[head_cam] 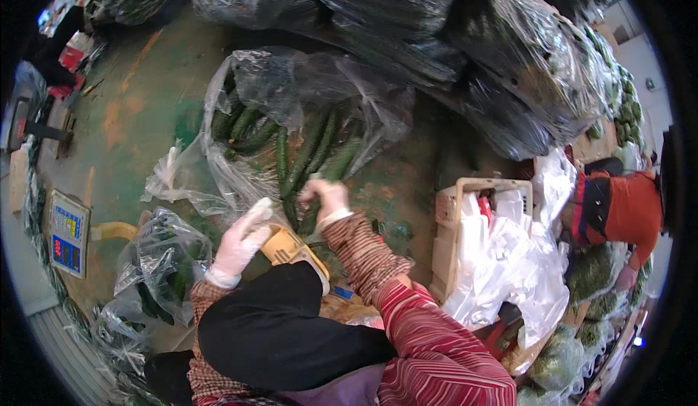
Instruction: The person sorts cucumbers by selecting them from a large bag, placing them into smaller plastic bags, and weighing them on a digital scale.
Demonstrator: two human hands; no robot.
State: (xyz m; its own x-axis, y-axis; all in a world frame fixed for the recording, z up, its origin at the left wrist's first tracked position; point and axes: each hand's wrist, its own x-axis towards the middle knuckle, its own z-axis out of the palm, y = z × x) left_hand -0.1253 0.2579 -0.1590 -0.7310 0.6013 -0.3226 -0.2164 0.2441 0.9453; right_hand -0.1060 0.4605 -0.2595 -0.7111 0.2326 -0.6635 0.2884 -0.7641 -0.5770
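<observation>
My right hand (327,198), in a thin white glove, is blurred and curled at the near end of a cucumber (342,158), which is blurred too. Several more long cucumbers (308,155) lie beside it, inside a large clear plastic bag (376,87) spread on the floor. Others at the bag's left side (245,128) are partly under its film. My left hand (242,245), also gloved, is held flat near the bag's near edge with nothing visible in it. Close to its fingers stands a yellow plastic object (286,248), partly hidden by my knee.
A smaller clear bag with cucumbers (163,269) sits at left, near a scale display (70,234). On the right, a plastic crate (440,242) holds white plastic bags (501,275). Large wrapped bundles (392,19) line the far side. A person in orange (627,209) works at right.
</observation>
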